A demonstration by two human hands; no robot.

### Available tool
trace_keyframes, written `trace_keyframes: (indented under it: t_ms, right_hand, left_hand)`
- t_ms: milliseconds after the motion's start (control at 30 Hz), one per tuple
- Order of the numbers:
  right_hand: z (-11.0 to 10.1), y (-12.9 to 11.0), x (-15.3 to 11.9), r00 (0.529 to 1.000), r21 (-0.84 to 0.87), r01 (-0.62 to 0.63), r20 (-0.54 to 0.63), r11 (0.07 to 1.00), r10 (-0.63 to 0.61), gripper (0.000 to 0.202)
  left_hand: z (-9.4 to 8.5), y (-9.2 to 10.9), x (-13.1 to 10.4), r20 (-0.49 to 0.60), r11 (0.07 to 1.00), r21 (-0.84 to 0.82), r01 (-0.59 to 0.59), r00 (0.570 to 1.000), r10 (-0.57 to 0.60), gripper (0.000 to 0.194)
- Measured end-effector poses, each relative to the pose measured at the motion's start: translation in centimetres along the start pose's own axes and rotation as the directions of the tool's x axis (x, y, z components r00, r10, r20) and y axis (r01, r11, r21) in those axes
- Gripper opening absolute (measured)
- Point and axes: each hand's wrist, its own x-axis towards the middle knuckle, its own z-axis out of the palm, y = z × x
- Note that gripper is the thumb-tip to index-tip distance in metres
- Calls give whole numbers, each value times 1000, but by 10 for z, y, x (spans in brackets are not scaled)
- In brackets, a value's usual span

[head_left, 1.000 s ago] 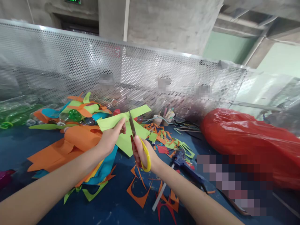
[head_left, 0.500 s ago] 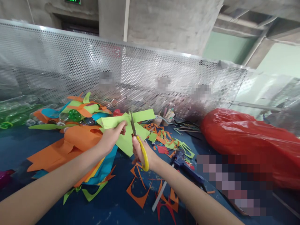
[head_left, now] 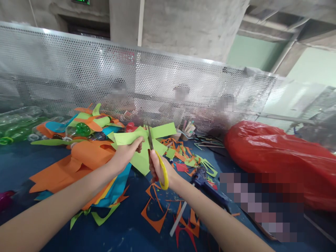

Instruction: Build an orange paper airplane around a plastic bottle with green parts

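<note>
My left hand point(head_left: 131, 148) pinches a strip of light green paper point(head_left: 164, 130) by its lower edge, thumb on top. In my right hand point(head_left: 155, 164) are scissors with yellow handles point(head_left: 164, 173), their blades pointing up and away across the middle of the strip. Whether the blades are parted is hard to make out. Beneath the strip lies a larger light green sheet point(head_left: 143, 159) on the blue table point(head_left: 115, 234). Left of my hands are stacked orange paper sheets point(head_left: 90, 155) and blue paper point(head_left: 112, 192).
A blue glue gun point(head_left: 207, 185) with a white glue stick lies right of my right forearm. Paper scraps point(head_left: 181, 154) litter the table. Plastic bottles point(head_left: 21, 126) stand far left, a red plastic bag point(head_left: 278, 157) right. People sit behind the perforated metal screen point(head_left: 86, 73).
The paper strip and the scissors have shifted slightly to the right with my hands. The grip of both hands looks the same.
</note>
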Motion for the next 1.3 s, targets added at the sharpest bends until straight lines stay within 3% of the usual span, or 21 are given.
trace_keyframes:
  t_ms: [567,1300]
  right_hand:
    - [0,5,4,996,-1,25,-83,1000,-25,56]
    - [-3,5,4,996,-52,18,-89,998,-23,52]
  left_hand:
    - [-1,-4,1,10,997,-57,53,999,-52,26]
    - [-2,-7,9,-55,980,-160,117,990,-127,26]
